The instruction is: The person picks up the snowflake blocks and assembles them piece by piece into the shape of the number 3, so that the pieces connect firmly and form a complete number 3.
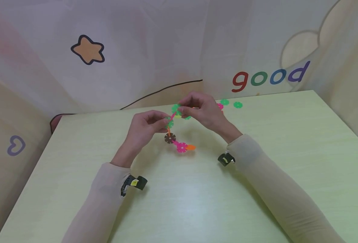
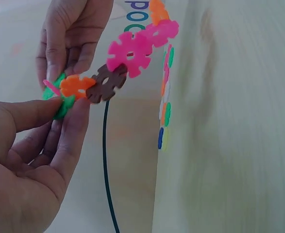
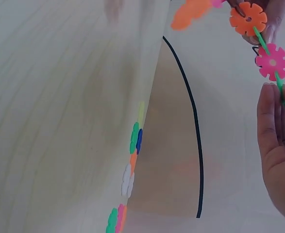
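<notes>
A chain of notched plastic snowflake discs hangs between the two hands above the table. In the head view, my left hand pinches a green disc of the chain. From it trail an orange disc, a brown disc, two pink discs and an orange end disc. My right hand pinches another green disc by its edge. A pink disc links the two green ones. Fingers partly cover both green discs.
Loose discs lie along the table's back edge, among them a green disc, a white disc and a blue disc. Behind the table hangs a printed curtain. Each wrist wears a strapped black camera.
</notes>
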A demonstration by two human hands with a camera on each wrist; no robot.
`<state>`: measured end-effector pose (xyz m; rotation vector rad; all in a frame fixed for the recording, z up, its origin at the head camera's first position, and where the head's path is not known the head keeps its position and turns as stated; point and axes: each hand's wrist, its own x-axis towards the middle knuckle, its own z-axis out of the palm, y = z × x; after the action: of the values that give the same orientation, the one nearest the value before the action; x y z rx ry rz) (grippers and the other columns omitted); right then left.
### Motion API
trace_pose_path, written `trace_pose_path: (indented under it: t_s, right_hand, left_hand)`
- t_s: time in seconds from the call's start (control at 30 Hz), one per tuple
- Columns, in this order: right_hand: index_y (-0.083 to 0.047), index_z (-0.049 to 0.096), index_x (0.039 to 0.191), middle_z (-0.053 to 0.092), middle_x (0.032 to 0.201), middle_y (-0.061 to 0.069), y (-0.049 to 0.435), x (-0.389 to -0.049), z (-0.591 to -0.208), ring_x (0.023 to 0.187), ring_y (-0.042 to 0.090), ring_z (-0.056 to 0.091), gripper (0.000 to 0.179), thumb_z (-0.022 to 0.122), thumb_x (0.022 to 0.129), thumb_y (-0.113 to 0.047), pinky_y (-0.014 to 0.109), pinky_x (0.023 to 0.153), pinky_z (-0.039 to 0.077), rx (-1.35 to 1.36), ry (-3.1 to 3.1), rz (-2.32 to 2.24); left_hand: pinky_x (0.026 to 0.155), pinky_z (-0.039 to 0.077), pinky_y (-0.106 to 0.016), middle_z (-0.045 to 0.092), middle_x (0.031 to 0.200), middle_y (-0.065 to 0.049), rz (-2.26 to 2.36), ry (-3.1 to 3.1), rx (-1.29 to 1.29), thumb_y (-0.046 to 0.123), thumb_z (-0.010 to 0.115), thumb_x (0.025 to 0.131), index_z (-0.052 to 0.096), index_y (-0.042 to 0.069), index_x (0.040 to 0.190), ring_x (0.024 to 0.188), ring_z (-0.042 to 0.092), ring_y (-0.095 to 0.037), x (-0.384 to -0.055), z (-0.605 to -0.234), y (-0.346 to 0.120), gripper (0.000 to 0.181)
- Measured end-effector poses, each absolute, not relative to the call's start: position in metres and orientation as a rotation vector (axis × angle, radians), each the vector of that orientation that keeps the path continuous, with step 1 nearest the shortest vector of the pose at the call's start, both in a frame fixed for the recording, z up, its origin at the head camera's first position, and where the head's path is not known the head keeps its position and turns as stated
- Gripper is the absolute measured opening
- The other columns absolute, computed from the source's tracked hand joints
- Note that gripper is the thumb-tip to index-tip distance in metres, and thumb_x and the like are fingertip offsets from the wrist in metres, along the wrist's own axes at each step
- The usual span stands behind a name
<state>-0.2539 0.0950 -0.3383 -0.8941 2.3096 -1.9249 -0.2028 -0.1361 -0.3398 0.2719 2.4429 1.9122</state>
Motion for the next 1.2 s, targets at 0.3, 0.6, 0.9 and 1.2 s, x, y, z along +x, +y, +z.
trace_pose_path:
  t_s: [0.3,0.6,0.9,1.2]
  right_hand:
    - [-0.001,0.074,0.123,0.074,0.103,0.011,0.097,-0.254,-0.338,0.092,0.029,0.073,0.026,0.078,0.097,-0.004,0.035,0.085,0.062,-0.922,2.346,-1.815]
    - [-0.001,0.074,0.110,0.073,0.101,0.011,0.088,-0.251,-0.337,0.095,0.035,0.073,0.016,0.079,0.095,-0.001,0.038,0.088,0.062,-0.933,2.263,-1.789]
    - [-0.002,0.074,0.113,0.074,0.106,0.009,0.091,-0.254,-0.337,0.096,0.025,0.073,0.018,0.080,0.096,-0.005,0.037,0.089,0.062,-0.950,2.323,-1.704]
    - [-0.002,0.075,0.117,0.076,0.110,0.006,0.108,-0.280,-0.340,0.103,0.023,0.070,0.021,0.078,0.098,-0.011,0.034,0.092,0.058,-0.906,2.421,-1.585]
  left_hand:
    - [0.091,0.063,-0.039,0.075,0.112,-0.012,1.916,2.372,0.299,0.011,0.073,0.102,0.076,0.000,0.117,0.100,0.075,-0.036,-0.203,-0.342,-0.138,0.019]
    - [0.092,0.062,-0.039,0.076,0.106,-0.011,1.957,2.425,0.319,0.016,0.076,0.100,0.076,0.002,0.116,0.092,0.075,-0.028,-0.201,-0.341,-0.140,0.020]
    - [0.091,0.062,-0.037,0.077,0.103,-0.013,1.980,2.428,0.315,0.014,0.076,0.101,0.076,-0.001,0.114,0.091,0.075,-0.026,-0.201,-0.345,-0.140,0.020]
    - [0.094,0.061,-0.038,0.077,0.102,-0.012,1.963,2.430,0.259,0.016,0.076,0.101,0.076,0.002,0.112,0.091,0.075,-0.027,-0.200,-0.345,-0.138,0.018]
